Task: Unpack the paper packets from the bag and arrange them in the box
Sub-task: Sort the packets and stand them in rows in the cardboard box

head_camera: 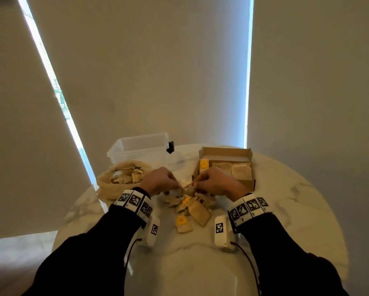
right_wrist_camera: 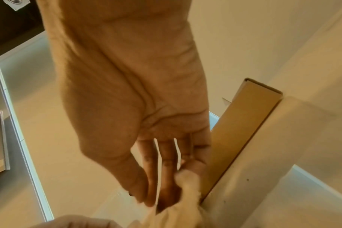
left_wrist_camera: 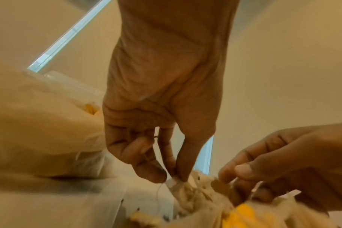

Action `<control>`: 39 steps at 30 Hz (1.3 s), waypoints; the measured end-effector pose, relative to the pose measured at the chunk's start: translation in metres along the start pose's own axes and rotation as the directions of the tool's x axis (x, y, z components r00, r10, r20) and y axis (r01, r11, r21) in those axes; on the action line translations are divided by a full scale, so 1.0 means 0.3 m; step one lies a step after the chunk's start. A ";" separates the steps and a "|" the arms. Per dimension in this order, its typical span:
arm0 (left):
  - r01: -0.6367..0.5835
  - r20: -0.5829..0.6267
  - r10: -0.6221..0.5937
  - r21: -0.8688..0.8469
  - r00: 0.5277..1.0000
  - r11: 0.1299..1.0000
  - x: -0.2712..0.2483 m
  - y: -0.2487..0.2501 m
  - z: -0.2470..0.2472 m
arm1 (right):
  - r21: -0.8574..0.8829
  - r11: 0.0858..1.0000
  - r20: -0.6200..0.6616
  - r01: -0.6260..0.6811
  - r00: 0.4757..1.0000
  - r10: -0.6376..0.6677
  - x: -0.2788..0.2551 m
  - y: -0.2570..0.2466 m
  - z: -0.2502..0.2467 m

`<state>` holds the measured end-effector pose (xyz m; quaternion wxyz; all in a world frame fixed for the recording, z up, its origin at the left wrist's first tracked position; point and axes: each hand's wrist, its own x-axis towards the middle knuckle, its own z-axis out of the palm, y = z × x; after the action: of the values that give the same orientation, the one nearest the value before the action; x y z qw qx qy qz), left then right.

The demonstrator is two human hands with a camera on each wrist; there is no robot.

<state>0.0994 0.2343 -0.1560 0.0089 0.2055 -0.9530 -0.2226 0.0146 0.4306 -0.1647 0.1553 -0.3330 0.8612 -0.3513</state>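
Note:
A heap of beige paper packets (head_camera: 192, 207) with yellow tags lies on the round marble table (head_camera: 286, 210), between my two hands. My left hand (head_camera: 161, 181) pinches the corner of one packet (left_wrist_camera: 179, 184) between thumb and fingers. My right hand (head_camera: 213, 181) holds another packet (right_wrist_camera: 187, 189) of the same heap with its fingertips. The cloth bag (head_camera: 121, 179) lies open at the left with several packets inside. The cardboard box (head_camera: 226, 165) stands open at the right, its side (right_wrist_camera: 238, 137) close to my right hand, with packets laid flat in it.
A clear plastic tub (head_camera: 140, 149) stands behind the bag at the table's far edge. Window blinds hang behind the table. A single packet with a yellow tag (head_camera: 182, 224) lies nearest me.

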 end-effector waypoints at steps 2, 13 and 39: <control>-0.068 0.012 0.069 -0.052 0.998 0.996 -0.006 0.010 -0.027 | 0.143 0.987 -0.094 0.065 0.994 -0.052 0.003 0.002 -0.003; -0.050 0.010 0.054 -0.231 0.998 0.972 -0.023 0.035 -0.126 | 0.148 0.982 -0.047 0.115 0.993 -0.109 -0.010 0.006 -0.001; -0.145 -0.160 0.009 -0.873 0.987 0.465 0.031 -0.062 0.005 | 0.690 0.724 -0.127 0.009 0.986 0.109 -0.005 0.007 -0.044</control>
<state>0.0979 0.2159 -0.1659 0.1867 0.1425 -0.7071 -0.6670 0.0082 0.4393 -0.1569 0.2083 -0.1994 0.6877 -0.6663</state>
